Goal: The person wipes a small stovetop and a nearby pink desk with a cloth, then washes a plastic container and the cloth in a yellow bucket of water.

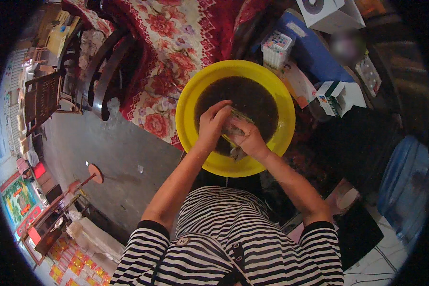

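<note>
A yellow plastic basin (186, 107) with dark, murky liquid (245, 91) in it stands in front of me. Over the liquid, my left hand (211, 123) grips the left end of a small clear box-like object (240, 115) with yellow-green edges. My right hand (250, 139) holds the same object from the right, its fingers partly covering it. A greyish piece (237, 153), perhaps a cloth, hangs below the right hand near the basin's front wall. The fingers hide much of the object, so its exact kind is unclear.
A red floral cloth (164, 71) lies beyond and left of the basin. To the right are a case of markers (276, 50), a blue box (311, 53), an opened white carton (338, 98) and a blue water jug (405, 189). Dark wooden chair arms (109, 75) stand left.
</note>
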`<state>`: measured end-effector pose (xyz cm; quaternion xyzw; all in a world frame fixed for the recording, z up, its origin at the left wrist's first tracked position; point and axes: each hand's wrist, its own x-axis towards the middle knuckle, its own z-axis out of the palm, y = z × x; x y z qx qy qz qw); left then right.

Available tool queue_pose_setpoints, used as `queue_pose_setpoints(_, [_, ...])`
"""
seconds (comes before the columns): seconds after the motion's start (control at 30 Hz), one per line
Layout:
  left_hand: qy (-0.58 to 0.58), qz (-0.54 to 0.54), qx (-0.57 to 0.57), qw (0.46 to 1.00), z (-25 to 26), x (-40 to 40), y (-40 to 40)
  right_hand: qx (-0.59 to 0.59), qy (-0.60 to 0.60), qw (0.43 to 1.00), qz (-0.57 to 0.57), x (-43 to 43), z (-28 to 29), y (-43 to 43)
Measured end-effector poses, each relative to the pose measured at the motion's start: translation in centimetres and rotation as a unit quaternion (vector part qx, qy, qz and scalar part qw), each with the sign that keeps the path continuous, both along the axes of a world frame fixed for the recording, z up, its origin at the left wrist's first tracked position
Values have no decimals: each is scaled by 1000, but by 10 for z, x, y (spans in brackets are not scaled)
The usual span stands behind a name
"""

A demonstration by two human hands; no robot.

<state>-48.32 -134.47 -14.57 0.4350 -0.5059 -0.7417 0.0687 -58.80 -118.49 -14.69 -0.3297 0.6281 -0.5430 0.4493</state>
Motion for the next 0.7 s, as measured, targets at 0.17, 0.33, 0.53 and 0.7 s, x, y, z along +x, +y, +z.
queue_pose_setpoints(0.17, [110,-65,-180,975,6,6,-8,-16,-497,852,-161,13,-4,4])
queue_pose_setpoints(0.33, [182,-82,-193,961,16,6,-8,-61,-569,804,-160,14,10,3])
queue_pose_setpoints(0.53, [55,-1,-71,996,8,1,8,-66,68,994,-45,21,-23,7])
queue_pose_setpoints(0.7, [-57,29,-142,988,-23,-5,26,21,399,916,43,-8,-55,47])
